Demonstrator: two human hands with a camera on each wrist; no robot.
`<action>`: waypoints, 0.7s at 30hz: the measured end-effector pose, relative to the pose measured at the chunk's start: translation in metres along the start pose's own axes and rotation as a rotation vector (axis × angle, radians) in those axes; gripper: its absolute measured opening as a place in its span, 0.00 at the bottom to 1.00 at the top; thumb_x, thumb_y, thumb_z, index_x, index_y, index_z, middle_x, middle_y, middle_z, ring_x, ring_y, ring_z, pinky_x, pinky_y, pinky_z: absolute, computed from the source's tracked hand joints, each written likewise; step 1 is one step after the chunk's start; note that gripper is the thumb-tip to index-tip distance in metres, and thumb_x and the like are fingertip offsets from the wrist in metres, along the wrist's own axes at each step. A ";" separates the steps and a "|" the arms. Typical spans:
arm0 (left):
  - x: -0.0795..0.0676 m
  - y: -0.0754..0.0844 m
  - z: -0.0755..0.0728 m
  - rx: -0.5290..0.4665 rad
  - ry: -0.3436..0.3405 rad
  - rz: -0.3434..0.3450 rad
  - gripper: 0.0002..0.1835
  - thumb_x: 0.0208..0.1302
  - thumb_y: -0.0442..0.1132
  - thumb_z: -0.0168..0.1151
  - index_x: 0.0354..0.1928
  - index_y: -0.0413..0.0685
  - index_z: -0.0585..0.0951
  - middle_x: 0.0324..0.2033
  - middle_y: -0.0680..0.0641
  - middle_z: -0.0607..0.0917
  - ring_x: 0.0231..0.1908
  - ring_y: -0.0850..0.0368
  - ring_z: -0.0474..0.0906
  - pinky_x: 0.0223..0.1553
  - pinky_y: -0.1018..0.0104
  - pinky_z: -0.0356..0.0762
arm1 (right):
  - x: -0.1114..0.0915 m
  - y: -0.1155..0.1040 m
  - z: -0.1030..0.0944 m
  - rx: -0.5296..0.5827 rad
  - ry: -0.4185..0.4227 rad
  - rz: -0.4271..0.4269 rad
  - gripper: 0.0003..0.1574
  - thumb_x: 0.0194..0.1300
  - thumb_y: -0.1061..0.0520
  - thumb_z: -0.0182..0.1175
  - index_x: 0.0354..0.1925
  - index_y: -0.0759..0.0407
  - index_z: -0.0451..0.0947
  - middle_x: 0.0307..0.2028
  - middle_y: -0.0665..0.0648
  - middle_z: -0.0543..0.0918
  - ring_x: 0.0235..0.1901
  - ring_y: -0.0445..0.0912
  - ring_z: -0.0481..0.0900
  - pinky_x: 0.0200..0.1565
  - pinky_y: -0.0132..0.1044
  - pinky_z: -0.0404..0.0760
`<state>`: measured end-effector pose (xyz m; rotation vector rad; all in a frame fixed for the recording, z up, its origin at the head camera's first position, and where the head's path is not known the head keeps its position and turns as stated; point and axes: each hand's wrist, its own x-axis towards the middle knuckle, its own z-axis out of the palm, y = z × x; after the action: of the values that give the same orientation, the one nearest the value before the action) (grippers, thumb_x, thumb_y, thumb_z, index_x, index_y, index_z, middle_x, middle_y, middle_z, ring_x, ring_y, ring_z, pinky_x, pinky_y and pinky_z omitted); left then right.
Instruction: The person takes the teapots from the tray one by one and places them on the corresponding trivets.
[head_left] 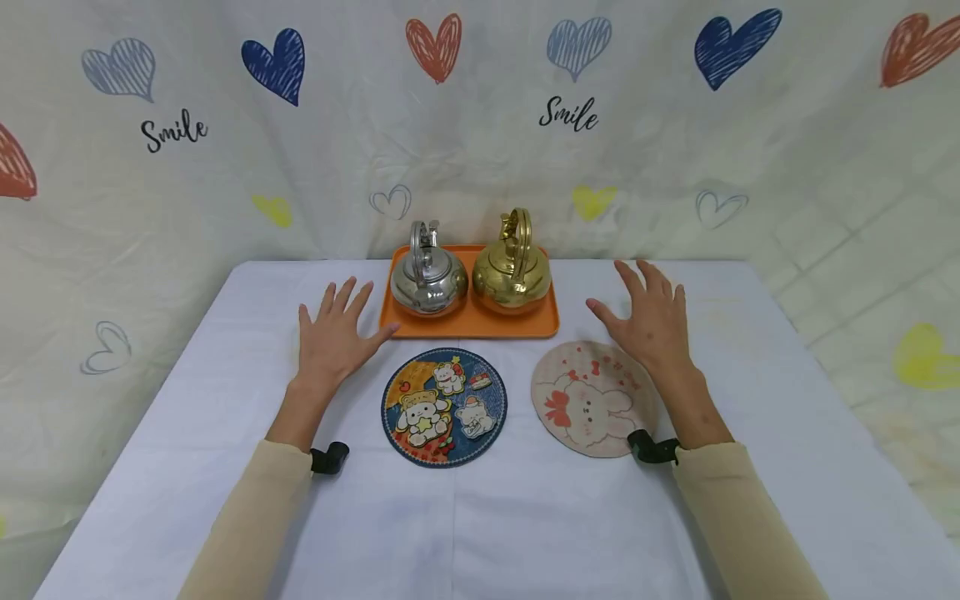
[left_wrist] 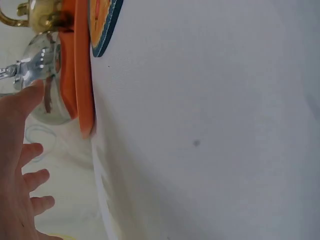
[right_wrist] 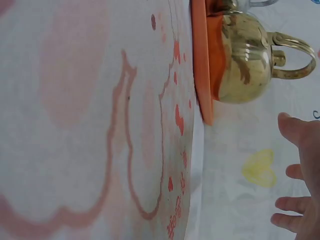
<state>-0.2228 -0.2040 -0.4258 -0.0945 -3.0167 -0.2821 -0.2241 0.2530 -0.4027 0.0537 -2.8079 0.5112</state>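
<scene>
Fingers spread, my left hand [head_left: 333, 337] hovers left of the orange tray [head_left: 465, 327], its thumb pointing toward the tray's near left corner. My right hand [head_left: 651, 321] is likewise spread, to the right of the tray and past the far edge of the pink rabbit mat [head_left: 592, 400]. Neither hand holds anything. Side by side on the tray stand a silver kettle [head_left: 429, 279] and a gold kettle [head_left: 512, 277], handles raised. The left wrist view shows the silver kettle [left_wrist: 42, 75] beyond my thumb; the gold kettle [right_wrist: 245, 57] appears in the right wrist view.
A round blue mat [head_left: 444, 408] with cartoon animals lies in front of the tray, left of the pink one. White cloth covers the table [head_left: 450, 533]. Behind it hangs a pale curtain [head_left: 480, 150] printed with hearts. Black straps [head_left: 328, 458] sit at both wrists.
</scene>
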 end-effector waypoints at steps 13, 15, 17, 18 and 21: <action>-0.001 0.005 0.004 -0.107 0.036 0.019 0.41 0.70 0.69 0.58 0.75 0.51 0.72 0.73 0.39 0.74 0.73 0.37 0.68 0.68 0.34 0.71 | 0.000 -0.005 0.004 0.097 0.080 -0.051 0.39 0.70 0.45 0.67 0.73 0.58 0.71 0.71 0.69 0.70 0.70 0.68 0.68 0.71 0.68 0.66; -0.001 0.004 0.005 -0.112 0.035 0.020 0.40 0.70 0.68 0.59 0.74 0.50 0.73 0.71 0.38 0.76 0.71 0.37 0.70 0.68 0.35 0.72 | -0.001 -0.006 0.005 0.121 0.085 -0.064 0.37 0.70 0.46 0.68 0.71 0.58 0.72 0.70 0.70 0.72 0.69 0.67 0.69 0.69 0.68 0.68; -0.001 0.004 0.005 -0.119 0.033 0.022 0.40 0.70 0.68 0.59 0.73 0.50 0.74 0.70 0.38 0.77 0.70 0.37 0.72 0.67 0.36 0.73 | -0.001 -0.006 0.005 0.143 0.089 -0.075 0.36 0.70 0.47 0.67 0.70 0.59 0.74 0.69 0.70 0.73 0.68 0.67 0.70 0.68 0.68 0.69; -0.001 0.005 0.005 -0.124 0.031 0.023 0.39 0.69 0.67 0.60 0.73 0.50 0.74 0.69 0.38 0.78 0.69 0.36 0.73 0.67 0.36 0.74 | -0.001 -0.006 0.005 0.158 0.090 -0.079 0.35 0.70 0.47 0.67 0.70 0.59 0.74 0.68 0.69 0.74 0.68 0.67 0.71 0.67 0.67 0.70; -0.001 0.005 0.006 -0.153 0.016 0.016 0.39 0.69 0.67 0.61 0.72 0.50 0.75 0.67 0.37 0.79 0.68 0.36 0.74 0.67 0.37 0.74 | -0.001 -0.008 0.004 0.198 0.082 -0.075 0.34 0.71 0.47 0.67 0.69 0.59 0.75 0.68 0.69 0.74 0.67 0.67 0.71 0.67 0.67 0.71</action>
<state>-0.2223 -0.1979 -0.4306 -0.1288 -2.9730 -0.5091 -0.2234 0.2442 -0.4041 0.1745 -2.6556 0.7534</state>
